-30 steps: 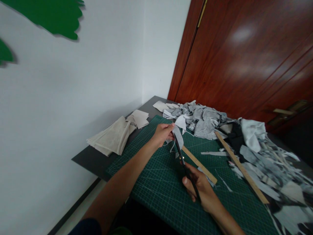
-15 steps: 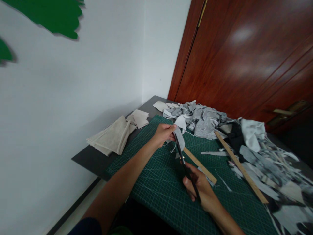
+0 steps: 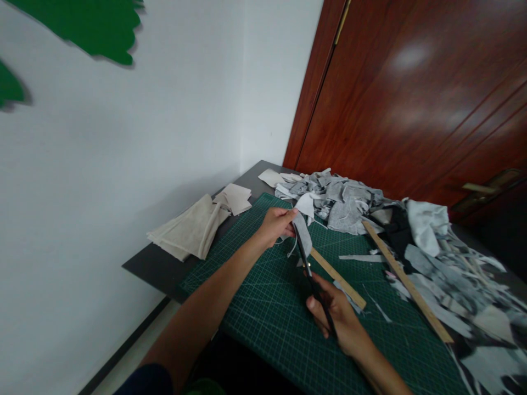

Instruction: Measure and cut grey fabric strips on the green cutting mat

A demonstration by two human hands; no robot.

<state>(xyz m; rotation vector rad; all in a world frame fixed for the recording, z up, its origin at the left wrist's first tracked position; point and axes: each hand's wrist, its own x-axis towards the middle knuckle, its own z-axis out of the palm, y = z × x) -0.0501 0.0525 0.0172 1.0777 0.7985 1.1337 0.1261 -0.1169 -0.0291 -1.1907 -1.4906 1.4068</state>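
Over the green cutting mat (image 3: 263, 293), my left hand (image 3: 276, 226) pinches a small piece of grey fabric (image 3: 303, 236) between thumb and fingers. My right hand (image 3: 334, 311) is wrapped round the handles of black scissors (image 3: 305, 262). Their blades point up and away, lying along the left edge of the fabric, close to my left fingertips. A thin strip dangles beside the blades. I cannot tell how far the blades are apart. One wooden ruler (image 3: 338, 278) lies on the mat behind the scissors, with a grey scrap partly under it.
A heap of grey and white fabric scraps (image 3: 346, 200) runs along the back and right. Another wooden ruler (image 3: 407, 282) rests at its edge. Folded cream cloth (image 3: 185, 227) lies at the left, by the white wall (image 3: 185, 109). A brown door (image 3: 411, 99) stands behind.
The view has shifted very slightly. Both hands, the scissors and the grey fabric keep almost the same positions.
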